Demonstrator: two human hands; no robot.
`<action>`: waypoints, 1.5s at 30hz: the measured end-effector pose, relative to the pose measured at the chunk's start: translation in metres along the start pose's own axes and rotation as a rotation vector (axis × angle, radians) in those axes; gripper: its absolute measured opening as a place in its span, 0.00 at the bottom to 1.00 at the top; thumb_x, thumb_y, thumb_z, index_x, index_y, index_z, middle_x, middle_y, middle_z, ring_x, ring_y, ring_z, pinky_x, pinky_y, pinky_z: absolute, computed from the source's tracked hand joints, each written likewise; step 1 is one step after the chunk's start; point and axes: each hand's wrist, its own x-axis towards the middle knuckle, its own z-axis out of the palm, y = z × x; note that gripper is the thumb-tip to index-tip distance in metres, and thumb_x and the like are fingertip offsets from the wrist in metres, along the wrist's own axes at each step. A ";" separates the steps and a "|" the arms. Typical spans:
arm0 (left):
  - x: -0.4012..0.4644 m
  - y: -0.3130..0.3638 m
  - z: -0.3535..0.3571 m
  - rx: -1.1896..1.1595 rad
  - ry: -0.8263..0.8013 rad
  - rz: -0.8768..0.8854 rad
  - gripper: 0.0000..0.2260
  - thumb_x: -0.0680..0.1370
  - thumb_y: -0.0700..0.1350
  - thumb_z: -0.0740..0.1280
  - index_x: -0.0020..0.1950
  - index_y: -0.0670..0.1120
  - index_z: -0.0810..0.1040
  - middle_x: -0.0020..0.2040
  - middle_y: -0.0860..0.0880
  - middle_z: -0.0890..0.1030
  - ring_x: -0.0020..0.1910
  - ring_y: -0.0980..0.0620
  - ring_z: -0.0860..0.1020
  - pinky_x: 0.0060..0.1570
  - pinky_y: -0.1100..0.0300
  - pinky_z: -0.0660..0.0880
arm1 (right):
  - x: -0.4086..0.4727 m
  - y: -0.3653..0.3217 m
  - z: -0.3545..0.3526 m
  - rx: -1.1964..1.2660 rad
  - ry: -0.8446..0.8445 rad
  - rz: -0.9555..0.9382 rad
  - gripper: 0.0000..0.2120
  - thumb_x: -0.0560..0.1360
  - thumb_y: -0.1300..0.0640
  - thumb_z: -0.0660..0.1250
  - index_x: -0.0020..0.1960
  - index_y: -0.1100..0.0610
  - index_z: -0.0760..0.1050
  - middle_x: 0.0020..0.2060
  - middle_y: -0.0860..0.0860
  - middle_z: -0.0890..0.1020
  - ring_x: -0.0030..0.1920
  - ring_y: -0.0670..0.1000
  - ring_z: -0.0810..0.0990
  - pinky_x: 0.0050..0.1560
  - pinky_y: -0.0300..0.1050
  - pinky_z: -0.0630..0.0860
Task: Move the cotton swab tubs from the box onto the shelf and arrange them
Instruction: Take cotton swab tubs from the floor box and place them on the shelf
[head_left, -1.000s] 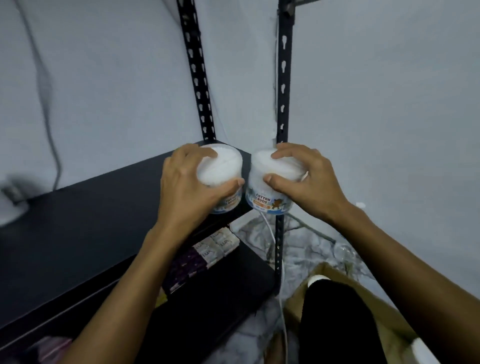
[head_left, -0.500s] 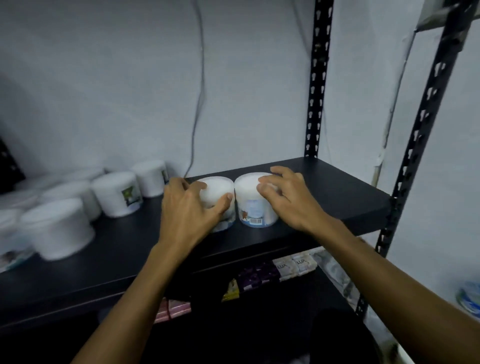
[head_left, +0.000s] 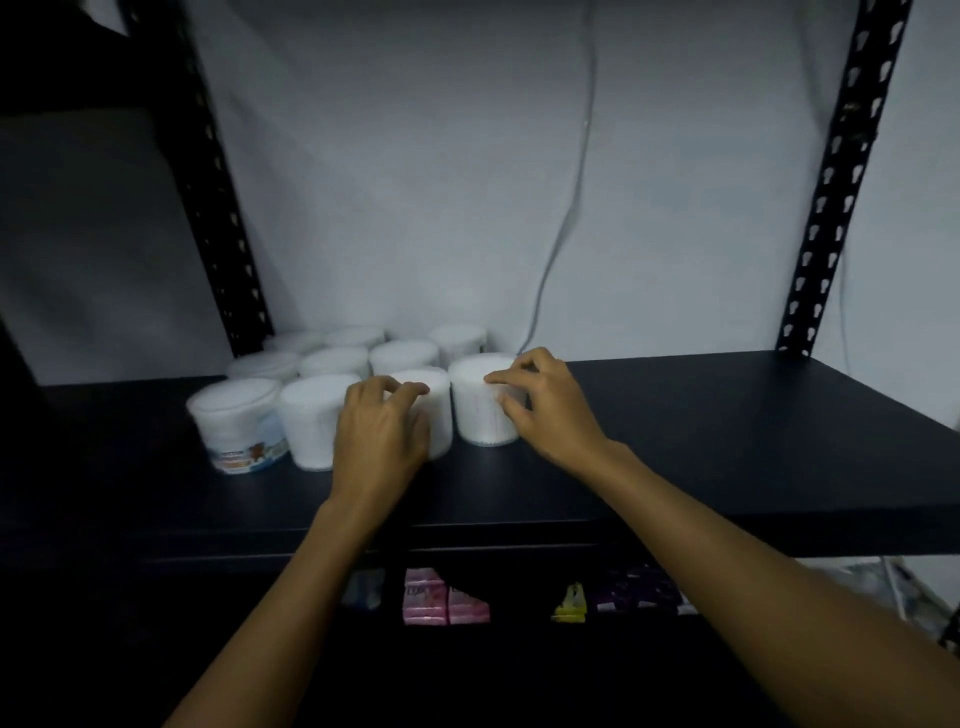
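Left hand grip curled round third front-row tub | right hand grip curled on end tub | both upright, touching, on black shelf | more tubs grouped behind.

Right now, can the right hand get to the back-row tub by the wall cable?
Probably yes, but not freely. The right hand holds the front tub, which stands directly before that back tub. It would have to let go and reach over the top; nothing else blocks it.
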 end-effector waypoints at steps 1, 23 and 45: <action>0.003 -0.004 0.001 0.002 -0.007 -0.009 0.14 0.74 0.40 0.69 0.59 0.43 0.79 0.55 0.41 0.77 0.57 0.41 0.73 0.52 0.52 0.72 | 0.006 -0.002 0.006 -0.012 -0.009 0.004 0.14 0.77 0.60 0.64 0.61 0.52 0.78 0.54 0.50 0.72 0.56 0.52 0.70 0.56 0.44 0.71; 0.024 -0.001 0.043 0.223 -0.127 -0.074 0.31 0.71 0.38 0.64 0.73 0.37 0.60 0.74 0.30 0.56 0.75 0.33 0.53 0.70 0.40 0.60 | 0.001 -0.004 0.034 -0.071 -0.130 0.100 0.33 0.75 0.65 0.58 0.77 0.54 0.50 0.77 0.52 0.47 0.72 0.57 0.61 0.64 0.56 0.70; -0.005 0.217 0.103 -0.236 -0.499 0.441 0.11 0.78 0.49 0.59 0.49 0.45 0.79 0.45 0.47 0.81 0.42 0.47 0.77 0.39 0.53 0.76 | -0.172 0.108 -0.174 -0.286 -0.049 0.327 0.11 0.78 0.57 0.63 0.57 0.57 0.80 0.58 0.50 0.81 0.59 0.49 0.78 0.59 0.46 0.74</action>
